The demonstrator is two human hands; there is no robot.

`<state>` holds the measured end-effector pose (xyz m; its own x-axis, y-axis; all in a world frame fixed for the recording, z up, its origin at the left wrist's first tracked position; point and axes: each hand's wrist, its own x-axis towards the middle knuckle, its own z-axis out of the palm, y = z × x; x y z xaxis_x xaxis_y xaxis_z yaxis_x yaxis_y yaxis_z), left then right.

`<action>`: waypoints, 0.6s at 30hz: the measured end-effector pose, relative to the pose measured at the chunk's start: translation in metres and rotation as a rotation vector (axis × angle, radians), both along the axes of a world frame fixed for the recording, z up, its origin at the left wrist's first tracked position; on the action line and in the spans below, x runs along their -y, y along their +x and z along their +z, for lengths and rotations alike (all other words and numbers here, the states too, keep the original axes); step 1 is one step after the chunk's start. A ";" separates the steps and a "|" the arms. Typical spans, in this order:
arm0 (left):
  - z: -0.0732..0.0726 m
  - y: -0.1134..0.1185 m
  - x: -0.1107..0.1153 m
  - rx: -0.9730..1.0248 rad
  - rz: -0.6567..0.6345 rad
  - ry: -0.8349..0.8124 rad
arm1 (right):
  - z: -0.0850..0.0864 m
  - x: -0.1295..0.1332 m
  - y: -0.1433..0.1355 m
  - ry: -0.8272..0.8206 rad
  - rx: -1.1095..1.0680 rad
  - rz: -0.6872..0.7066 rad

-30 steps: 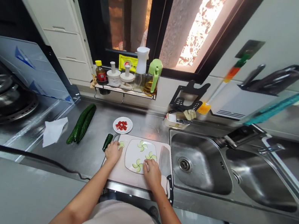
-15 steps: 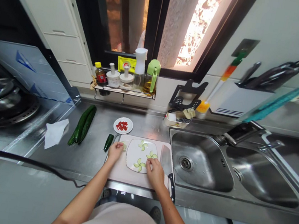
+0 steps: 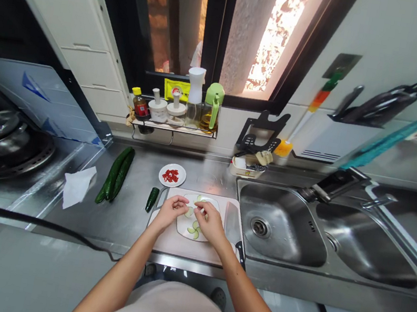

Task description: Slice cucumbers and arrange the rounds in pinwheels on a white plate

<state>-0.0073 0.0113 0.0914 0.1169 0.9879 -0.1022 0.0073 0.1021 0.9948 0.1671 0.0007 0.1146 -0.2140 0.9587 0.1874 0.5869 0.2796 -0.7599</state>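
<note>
We have our left hand [image 3: 171, 210] and our right hand [image 3: 209, 221] close together over the flat white plate with a dark rim [image 3: 181, 230]. Our fingers are bent in like little pinches, but we cannot tell if they hold anything. Thin, curved, pale green cucumber slices [image 3: 193, 229] lie on the plate, and our hands hide some. The plate sits on the pale pink cutting board [image 3: 173, 247]. A big knife with a black handle [image 3: 235, 221] lies on its right side. The short, dark green cucumber piece [image 3: 152, 200] is just left of the board.
</note>
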 end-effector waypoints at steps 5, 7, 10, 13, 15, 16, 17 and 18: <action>0.013 0.008 0.002 0.005 -0.033 0.004 | 0.000 -0.004 -0.004 0.010 -0.059 0.065; 0.013 0.010 0.002 0.034 0.018 -0.013 | -0.003 -0.007 -0.004 0.020 -0.098 0.063; 0.011 0.011 0.004 0.050 0.128 -0.060 | -0.006 -0.010 -0.002 0.016 -0.130 0.032; 0.008 0.012 0.008 0.044 0.152 -0.174 | -0.007 -0.013 0.000 0.015 -0.139 0.003; 0.009 0.014 0.011 0.059 0.127 -0.269 | -0.006 -0.014 0.001 0.017 -0.146 -0.010; 0.010 0.016 0.012 0.082 0.114 -0.314 | -0.005 -0.014 0.001 0.019 -0.149 -0.012; 0.011 0.017 0.013 0.114 0.101 -0.357 | -0.005 -0.014 0.001 0.022 -0.149 -0.010; 0.013 0.018 0.014 0.153 0.091 -0.397 | -0.005 -0.013 0.001 0.026 -0.149 -0.004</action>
<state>0.0110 -0.0024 0.1041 0.0748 0.8824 -0.4646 -0.1642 0.4704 0.8670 0.1683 0.0142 0.1100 -0.1777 0.9540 0.2415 0.4691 0.2979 -0.8314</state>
